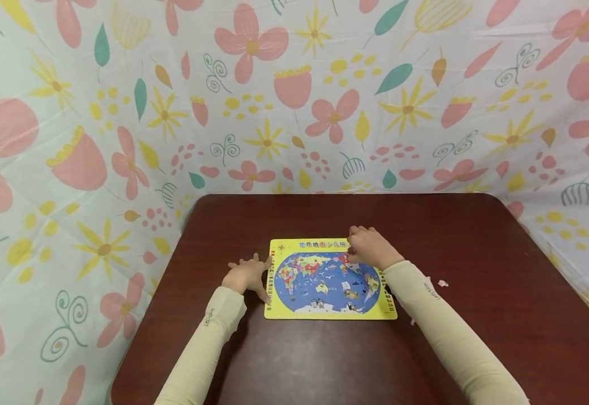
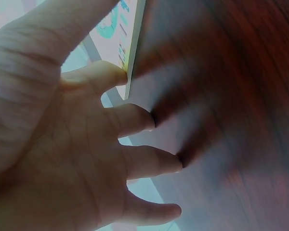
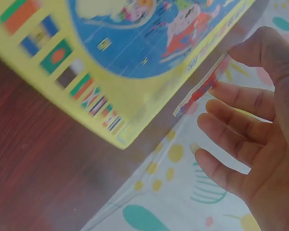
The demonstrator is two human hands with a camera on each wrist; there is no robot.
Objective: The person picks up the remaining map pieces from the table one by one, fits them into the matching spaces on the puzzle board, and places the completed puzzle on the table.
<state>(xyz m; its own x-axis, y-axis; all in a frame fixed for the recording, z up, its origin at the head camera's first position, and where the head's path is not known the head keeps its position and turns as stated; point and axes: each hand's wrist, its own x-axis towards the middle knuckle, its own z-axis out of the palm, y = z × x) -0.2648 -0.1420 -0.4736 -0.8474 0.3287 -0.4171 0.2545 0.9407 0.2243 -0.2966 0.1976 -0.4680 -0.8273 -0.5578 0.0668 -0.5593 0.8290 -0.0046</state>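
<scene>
A flat world map board [image 1: 324, 316] with a yellow border and blue oceans lies on the table in the head view. At its left edge my left hand [image 1: 246, 275] spreads its fingers, the thumb and a fingertip right at the border. The left wrist view shows the left palm [image 2: 82, 149] with a finger against the board's edge [image 2: 134, 53]. Over the board's upper right is my right hand [image 1: 373, 248]. In the right wrist view, the right hand [image 3: 260, 110] pinches a thin, red-printed puzzle piece [image 3: 198, 94] between thumb and index finger, above the board.
The dark red-brown table [image 1: 314, 360] has rounded far corners. A few small pale pieces [image 1: 443, 283] lie to the right of the board, near the right forearm. A flower-printed cloth [image 1: 294, 140] hangs behind the table and along its sides.
</scene>
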